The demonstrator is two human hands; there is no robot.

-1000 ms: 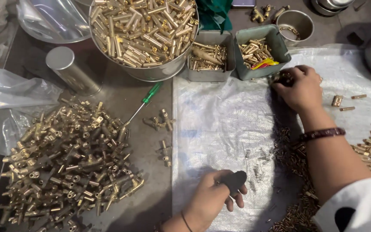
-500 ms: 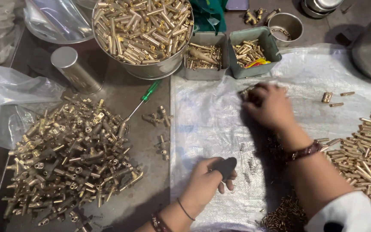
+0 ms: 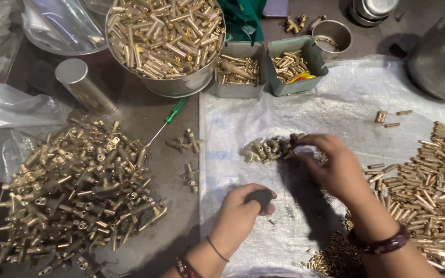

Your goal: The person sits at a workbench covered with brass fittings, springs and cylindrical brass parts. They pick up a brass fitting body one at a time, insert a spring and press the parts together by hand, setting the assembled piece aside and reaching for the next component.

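The bench [image 3: 181, 154] is dark and crowded, and a crinkled white plastic sheet [image 3: 336, 103] covers its right part; everything else sits around that sheet. Off its left edge lies a broad heap of brass fittings [image 3: 78, 190], the largest pile here. Beyond the sheet's far left corner stands a big steel bowl [image 3: 181, 85] heaped with brass tubes, with two small grey bins [image 3: 263, 90] of short brass parts beside it. On the sheet's right side spreads a pile of brass tubes [image 3: 433, 175], and a small scatter of tiny brass pieces [image 3: 330, 257] lies at its near edge.

Near the sheet's middle, the right hand [image 3: 336, 170] reaches across, its grip closed loosely on the end of a small cluster of brass parts [image 3: 269, 149] that rests on the plastic. The left hand [image 3: 243, 211] rests nearer the sheet's front edge, its grip wrapped around a small dark object [image 3: 259, 198]; I cannot tell what it is. A green-handled screwdriver [image 3: 168, 121] lies just off the sheet's left edge.

To my eye the sorting is far from finished: the big piles are large, and only this little cluster is in hand.
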